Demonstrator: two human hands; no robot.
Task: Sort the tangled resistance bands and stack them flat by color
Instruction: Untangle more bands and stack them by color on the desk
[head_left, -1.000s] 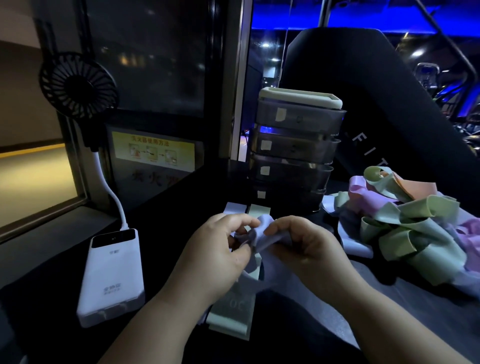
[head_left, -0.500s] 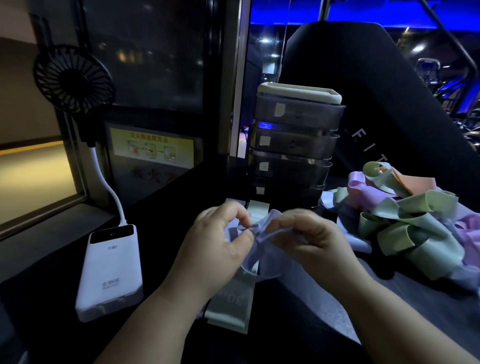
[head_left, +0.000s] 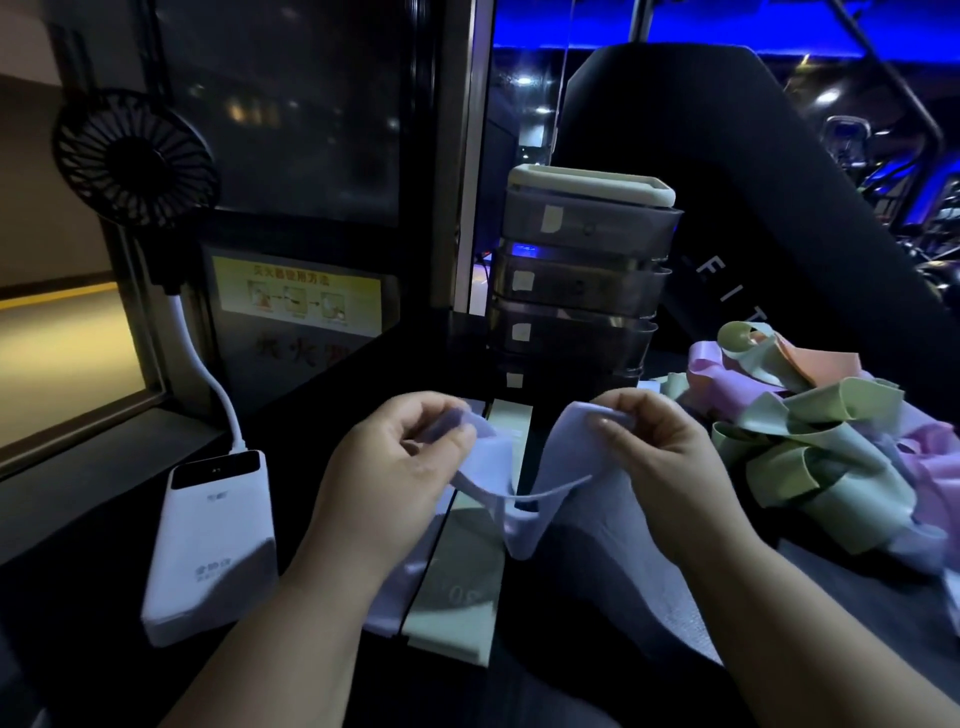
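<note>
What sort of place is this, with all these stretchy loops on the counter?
Probably a gym: a tangled pile of resistance bands, a black panel lettered FIT behind it, and what look like exercise machines under blue light beyond.

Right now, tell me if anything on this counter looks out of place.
The band heap on the right, green, pink and orange, lies knotted and looped, not flat. The lavender band sags twisted between the left hand and right hand. Nothing looks damaged.
</note>
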